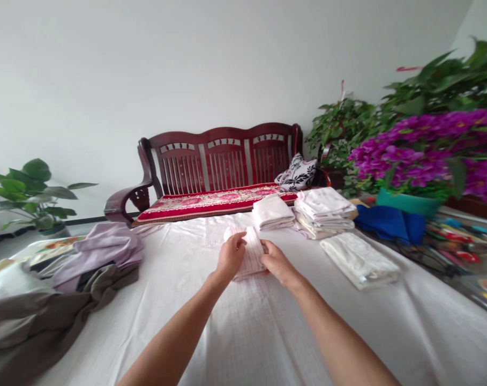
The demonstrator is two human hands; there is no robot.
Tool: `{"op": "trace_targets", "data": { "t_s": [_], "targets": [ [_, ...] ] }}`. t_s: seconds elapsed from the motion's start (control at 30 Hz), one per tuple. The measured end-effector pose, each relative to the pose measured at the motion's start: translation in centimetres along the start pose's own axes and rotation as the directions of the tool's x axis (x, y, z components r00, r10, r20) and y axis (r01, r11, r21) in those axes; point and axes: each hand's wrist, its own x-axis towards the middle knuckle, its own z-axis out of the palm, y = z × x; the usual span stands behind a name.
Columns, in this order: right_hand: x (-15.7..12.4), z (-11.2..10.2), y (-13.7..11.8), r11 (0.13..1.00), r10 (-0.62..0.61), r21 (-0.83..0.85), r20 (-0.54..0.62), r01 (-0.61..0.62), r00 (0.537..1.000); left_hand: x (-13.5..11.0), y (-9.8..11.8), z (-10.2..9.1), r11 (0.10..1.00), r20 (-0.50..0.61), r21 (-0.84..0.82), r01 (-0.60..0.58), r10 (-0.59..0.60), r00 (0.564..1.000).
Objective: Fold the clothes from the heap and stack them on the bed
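Note:
A small folded garment (pixel 252 258), white with faint pinkish stripes, lies on the white sheet in front of me. My left hand (pixel 230 258) is at its left side, fingers curled in with thumb and fingertips close together on the cloth. Gripping the right edge is my right hand (pixel 278 261), its thumb on top and the other fingers partly hidden. Just beyond sits a folded white cloth (pixel 272 212). Beside that, a taller stack of folded white clothes (pixel 324 210) rises, and a flat folded white garment (pixel 359 259) lies nearer on the right.
Loose clothes, including a lilac one (pixel 102 249) and a grey-brown one (pixel 38 327), heap up at the left. Behind the sheet stands a wooden bench (pixel 223 161) with a patterned cushion (pixel 296 172). Purple flowers (pixel 432 145), a blue cloth (pixel 390 223) and clutter are at right.

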Motion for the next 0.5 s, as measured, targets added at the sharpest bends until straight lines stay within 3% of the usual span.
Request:
{"op": "trace_targets", "data": {
  "t_s": [0.07,0.2,0.27,0.33,0.43,0.5],
  "targets": [
    [0.0,-0.8,0.2,0.999,0.012,-0.036,-0.012,-0.012,1.000,0.0,-1.0,-0.2,0.973,-0.035,0.193,-0.124,0.133,0.990],
    [-0.3,-2.4,-0.4,0.955,0.021,-0.295,-0.076,-0.043,0.997,-0.4,-2.8,0.4,0.902,0.081,0.352,-0.250,0.236,0.968],
    [-0.6,-2.7,-1.1,0.838,-0.059,-0.544,-0.173,-0.045,0.983,-0.6,-3.1,1.0,0.886,0.126,0.394,-0.244,0.211,0.969],
    [-1.1,-2.4,-1.7,0.657,-0.234,-0.754,-0.215,-0.009,0.948,-0.8,-3.2,1.5,0.861,0.154,0.450,-0.236,0.186,0.970],
    [-1.5,-1.2,-1.4,0.419,-0.450,-0.897,-0.072,0.140,0.890,-1.0,-2.8,1.9,0.822,0.173,0.517,-0.238,0.171,0.970],
    [-1.4,-0.6,-0.4,0.318,-0.476,-0.923,0.041,0.216,0.879,-1.1,-2.6,2.0,0.791,0.192,0.559,-0.247,0.166,0.967]
  ]
}}
